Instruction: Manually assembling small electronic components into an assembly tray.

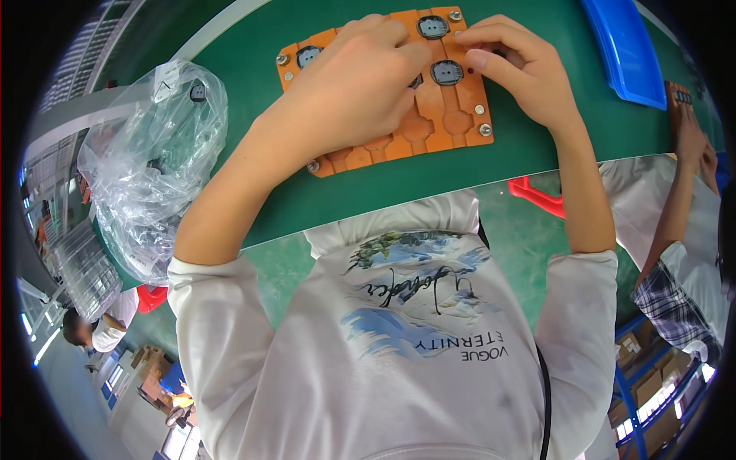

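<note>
Two hands together over an orange fixture plate (pixel 429 115) on the green bench: left hand (pixel 360 84) spread flat on its middle, right hand (pixel 510 65) pinching at a small dark round part (mostly hidden). Just beyond the fingertips, another dark round part (pixel 433 27). Left of the left forearm, a clear plastic bag (pixel 149 169); right of the right hand, a blue tray (pixel 625 50).

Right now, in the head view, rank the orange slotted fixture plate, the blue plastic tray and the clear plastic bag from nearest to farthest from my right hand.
1. Orange slotted fixture plate: under the right hand, touching.
2. Blue plastic tray: to its right.
3. Clear plastic bag: far left.
</note>
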Tool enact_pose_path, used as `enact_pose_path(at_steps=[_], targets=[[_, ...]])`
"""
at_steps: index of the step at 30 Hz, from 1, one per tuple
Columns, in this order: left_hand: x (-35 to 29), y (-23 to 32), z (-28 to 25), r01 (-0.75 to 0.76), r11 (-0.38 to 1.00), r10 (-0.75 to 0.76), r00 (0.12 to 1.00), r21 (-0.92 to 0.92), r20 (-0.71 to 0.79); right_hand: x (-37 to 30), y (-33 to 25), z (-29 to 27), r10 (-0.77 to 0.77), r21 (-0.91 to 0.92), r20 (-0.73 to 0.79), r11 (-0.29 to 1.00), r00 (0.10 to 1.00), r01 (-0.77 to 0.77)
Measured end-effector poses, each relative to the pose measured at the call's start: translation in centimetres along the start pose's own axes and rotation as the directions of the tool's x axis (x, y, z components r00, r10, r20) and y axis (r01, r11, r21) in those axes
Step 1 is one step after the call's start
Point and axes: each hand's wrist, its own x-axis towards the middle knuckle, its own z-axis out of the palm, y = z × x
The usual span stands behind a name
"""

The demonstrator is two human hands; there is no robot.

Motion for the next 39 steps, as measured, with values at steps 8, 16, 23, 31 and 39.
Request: enact_pose_path(at_steps=[8, 16, 23, 31, 39], targets=[[2.0, 1.2, -0.4, 0.004, 0.999, -0.008, 0.997, 0.049, 0.072, -0.1, 0.1, 0.0, -0.110, -0.075, -0.019, 0.991, 0.994, 0.108], [-0.4, -1.3, -0.2, -0.034, 0.999, 0.033, 0.999, -0.040, -0.023, 0.1, -1.0, -0.2, -0.098, -0.120, -0.010, 0.988, 0.995, 0.096], [-3.1, -0.3, -1.5, -0.074, 0.989, 0.025, 0.939, -0.130, -0.342, -0.5, -0.8, -0.6, 0.015, 0.028, 0.016, 0.999, 1.000, -0.016], [-20.6, -6.4, -12.2, 0.713, 0.679, -0.667, 0.699, 0.177, -0.258, 6.1, -11.5, 4.6, -0.372, -0.014, 0.120, 0.927, 0.921, 0.376], [-23.3, -3.1, -12.9, 0.787, 0.443, -0.871, 0.491, 0.429, -0.001, 19.1, -17.7, 23.9, -0.016, -0.531, 0.743, 0.594, 0.669, 0.604]])
